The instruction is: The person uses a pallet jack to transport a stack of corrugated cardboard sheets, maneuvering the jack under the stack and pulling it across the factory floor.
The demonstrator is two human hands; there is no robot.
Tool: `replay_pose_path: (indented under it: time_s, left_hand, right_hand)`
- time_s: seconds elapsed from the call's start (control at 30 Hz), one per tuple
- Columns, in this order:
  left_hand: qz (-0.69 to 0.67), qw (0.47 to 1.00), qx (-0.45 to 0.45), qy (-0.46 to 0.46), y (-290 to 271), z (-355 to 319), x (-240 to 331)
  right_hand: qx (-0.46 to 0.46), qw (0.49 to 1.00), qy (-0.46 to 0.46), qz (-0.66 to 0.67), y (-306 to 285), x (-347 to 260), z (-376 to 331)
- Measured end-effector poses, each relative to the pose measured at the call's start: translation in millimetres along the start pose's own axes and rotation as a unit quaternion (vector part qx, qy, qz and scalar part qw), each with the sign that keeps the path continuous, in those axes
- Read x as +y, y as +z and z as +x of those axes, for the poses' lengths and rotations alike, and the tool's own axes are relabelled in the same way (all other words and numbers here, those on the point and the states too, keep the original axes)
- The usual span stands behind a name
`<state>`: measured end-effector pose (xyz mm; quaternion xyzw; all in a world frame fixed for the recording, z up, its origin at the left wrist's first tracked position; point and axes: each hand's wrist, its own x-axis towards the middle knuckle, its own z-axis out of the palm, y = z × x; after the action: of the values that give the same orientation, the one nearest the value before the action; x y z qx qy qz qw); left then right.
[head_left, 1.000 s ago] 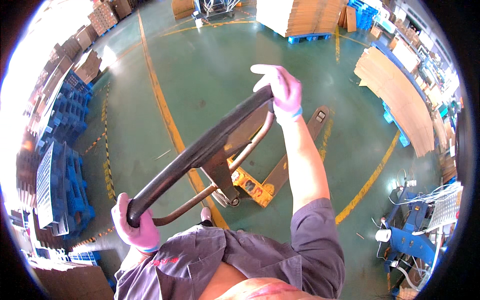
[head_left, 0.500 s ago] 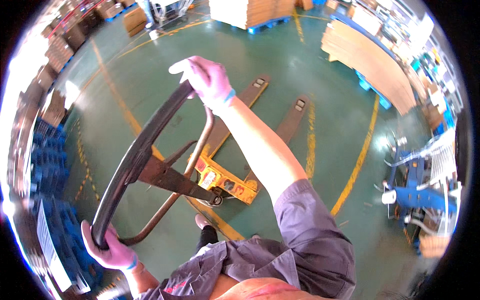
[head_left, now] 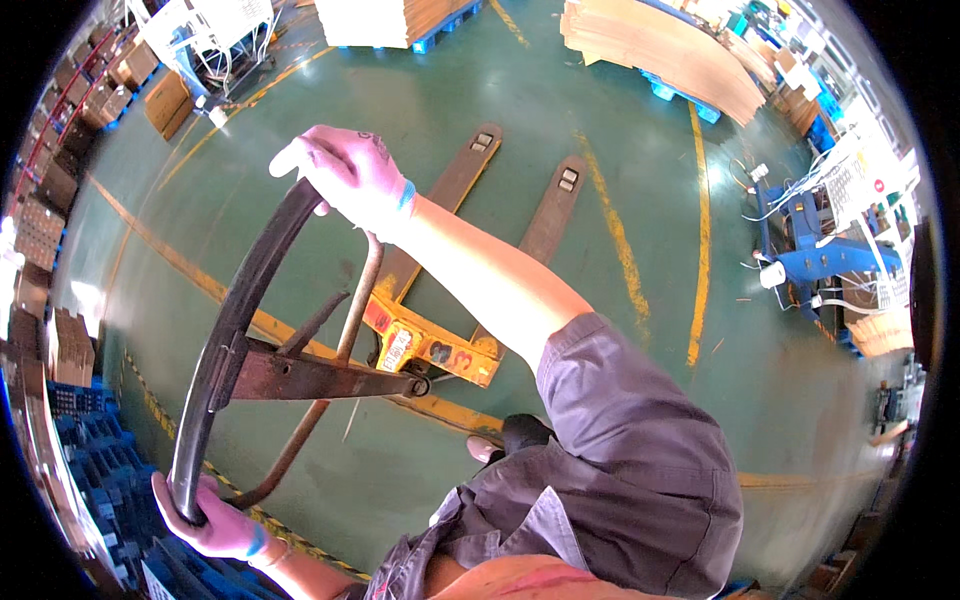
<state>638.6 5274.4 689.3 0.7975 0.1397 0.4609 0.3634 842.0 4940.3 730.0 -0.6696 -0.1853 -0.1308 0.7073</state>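
A yellow pallet jack (head_left: 432, 340) stands on the floor in front of me, its two worn forks (head_left: 548, 212) pointing away and bare. Its dark handle bar (head_left: 232, 335) slants across the left side of the view, joined by a rusty shaft and a bent tube to the base. My right hand (head_left: 352, 180), in a pink glove, is closed around the far end of the bar. Around the near end, my left hand (head_left: 212, 518) is wrapped, gloved in pink too. One of my shoes (head_left: 482, 448) shows beside the base.
Flat cardboard stacks on blue pallets (head_left: 660, 55) stand far ahead and right. A blue wheeled frame with white parts (head_left: 825, 262) is at the right. Blue pallets (head_left: 110, 480) pile up at the near left, boxes (head_left: 38, 232) beyond. Yellow lines (head_left: 700, 240) cross the green floor.
My view has turned, and the surroundings have shifted leftward. The handle bar and both gripping hands sit further left in the picture. My shoe has moved right relative to the jack.
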Motion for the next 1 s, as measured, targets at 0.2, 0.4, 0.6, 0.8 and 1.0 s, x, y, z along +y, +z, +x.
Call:
replay_pose_path:
  time_s: [0.2,0.4,0.6,0.8,1.0]
  left_hand:
    - [-0.079,0.997,0.003,0.011,87,126,-106]
    - [-0.161,0.985,-0.059,0.013,229,281,-234]
    - [-0.189,0.969,-0.158,-0.016,396,375,-266]
    - [-0.277,0.942,-0.190,-0.009,579,431,-261]
    - [-0.411,0.846,-0.310,0.141,812,482,-199]
  right_hand:
    - [0.056,0.994,-0.046,-0.078,54,38,55]
    - [0.084,0.954,-0.180,-0.225,104,81,129]
    - [0.141,0.940,-0.163,-0.265,111,136,206]
    - [0.203,0.912,-0.177,-0.310,76,181,292]
    - [0.294,0.832,-0.262,-0.390,60,205,347]
